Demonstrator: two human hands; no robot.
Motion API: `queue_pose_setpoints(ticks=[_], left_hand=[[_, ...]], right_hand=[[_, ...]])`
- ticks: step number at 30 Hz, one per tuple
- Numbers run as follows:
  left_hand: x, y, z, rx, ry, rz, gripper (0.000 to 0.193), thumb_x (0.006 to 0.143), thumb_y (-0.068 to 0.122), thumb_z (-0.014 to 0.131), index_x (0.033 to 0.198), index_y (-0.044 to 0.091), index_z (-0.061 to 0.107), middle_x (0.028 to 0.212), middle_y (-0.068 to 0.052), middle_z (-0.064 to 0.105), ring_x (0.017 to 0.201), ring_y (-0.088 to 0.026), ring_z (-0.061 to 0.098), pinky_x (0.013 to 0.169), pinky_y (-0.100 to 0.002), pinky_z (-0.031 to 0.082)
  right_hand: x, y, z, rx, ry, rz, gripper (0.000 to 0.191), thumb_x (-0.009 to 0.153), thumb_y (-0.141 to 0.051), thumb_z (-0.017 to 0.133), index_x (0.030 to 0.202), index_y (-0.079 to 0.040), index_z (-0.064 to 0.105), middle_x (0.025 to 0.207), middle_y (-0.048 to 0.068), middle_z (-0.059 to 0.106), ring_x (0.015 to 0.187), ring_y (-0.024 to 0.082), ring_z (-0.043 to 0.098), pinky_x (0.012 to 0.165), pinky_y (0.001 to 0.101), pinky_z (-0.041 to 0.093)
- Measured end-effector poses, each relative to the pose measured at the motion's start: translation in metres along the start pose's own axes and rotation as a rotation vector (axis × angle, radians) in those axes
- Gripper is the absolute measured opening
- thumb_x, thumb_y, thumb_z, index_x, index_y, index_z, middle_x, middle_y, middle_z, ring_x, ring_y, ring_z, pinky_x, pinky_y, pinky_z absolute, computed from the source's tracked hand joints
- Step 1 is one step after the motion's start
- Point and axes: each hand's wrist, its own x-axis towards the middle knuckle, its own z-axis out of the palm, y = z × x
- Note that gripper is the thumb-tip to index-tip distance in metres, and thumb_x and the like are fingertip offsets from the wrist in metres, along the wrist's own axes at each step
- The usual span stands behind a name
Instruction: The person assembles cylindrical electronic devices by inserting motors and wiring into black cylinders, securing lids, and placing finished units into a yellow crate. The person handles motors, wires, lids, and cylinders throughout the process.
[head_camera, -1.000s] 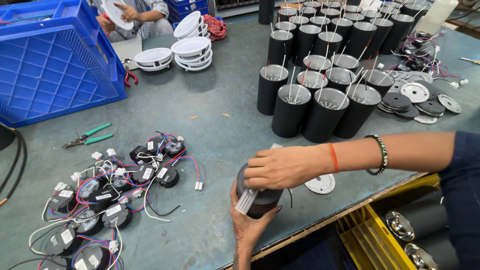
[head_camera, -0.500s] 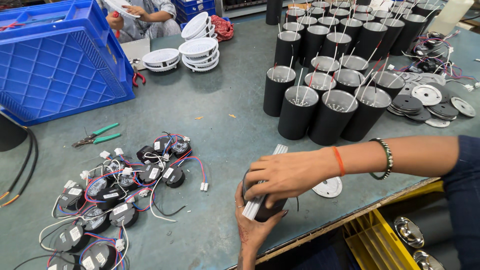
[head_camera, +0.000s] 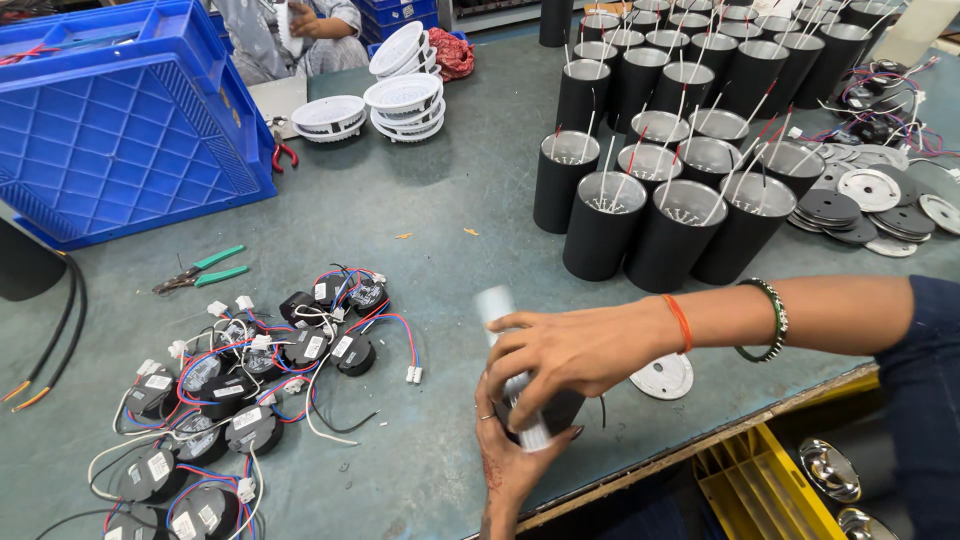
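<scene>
meanwhile both hands, left hand (head_camera: 515, 455) and right hand (head_camera: 565, 350), grip a black cylinder (head_camera: 545, 410); wired black housings (head_camera: 660, 215) beside.

This is a workshop or small factory bench where lamp parts are put together. Beyond the right hand (head_camera: 575, 350) stand rows of identical black cylinders (head_camera: 602, 225) with wires sticking out. Left of the hands lies a heap of round black drivers (head_camera: 235, 385) with coloured leads, and green pliers (head_camera: 200, 270) lie farther off. Far left sits a blue crate (head_camera: 120, 120); stacked white rings (head_camera: 405, 95) and flat discs (head_camera: 860, 200) lie across the grey worktop (head_camera: 400, 220). Another person works at the far end.
</scene>
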Motion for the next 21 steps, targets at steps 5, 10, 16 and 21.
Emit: queue_pose_setpoints(ticks=[5, 10, 16, 21], left_hand=[[-0.001, -0.001, -0.001, -0.06, -0.029, -0.129, 0.115, 0.049, 0.03, 0.101, 0.142, 0.003, 0.039, 0.126, -0.016, 0.064, 0.115, -0.03, 0.067, 0.096, -0.041, 0.055], [-0.003, -0.001, -0.002, -0.062, -0.026, -0.178, 0.111, 0.049, 0.029, 0.101, 0.139, 0.003, 0.042, 0.122, -0.015, 0.065, 0.111, -0.028, 0.069, 0.093, -0.041, 0.056], [-0.01, 0.002, -0.003, -0.133, -0.024, -0.158, 0.106, 0.051, 0.025, 0.1, 0.139, 0.006, 0.045, 0.131, -0.014, 0.061, 0.117, -0.028, 0.066, 0.095, -0.04, 0.057], [-0.01, 0.01, -0.009, 0.054, -0.012, 0.021, 0.104, 0.053, 0.028, 0.104, 0.138, 0.008, 0.049, 0.138, -0.014, 0.059, 0.127, -0.03, 0.063, 0.1, -0.042, 0.057]], right_hand=[[0.005, -0.016, -0.004, 0.071, 0.276, 0.272, 0.039, 0.083, -0.023, 0.075, 0.117, -0.007, 0.064, 0.123, 0.016, 0.058, 0.112, 0.034, 0.06, 0.094, 0.0474, 0.049], [0.018, -0.031, -0.003, 0.102, -0.022, 0.76, 0.077, 0.079, -0.046, 0.081, 0.137, -0.003, 0.055, 0.115, 0.014, 0.06, 0.101, 0.033, 0.064, 0.081, 0.0444, 0.053], [0.026, -0.038, -0.001, 0.058, 0.014, 0.277, 0.046, 0.07, -0.012, 0.073, 0.115, -0.005, 0.068, 0.119, 0.012, 0.065, 0.109, 0.033, 0.061, 0.088, 0.0454, 0.051], [0.035, -0.041, 0.001, -0.192, -0.074, 0.04, 0.046, 0.06, -0.018, 0.082, 0.102, -0.006, 0.068, 0.118, 0.012, 0.063, 0.116, 0.034, 0.059, 0.107, 0.0519, 0.043]])
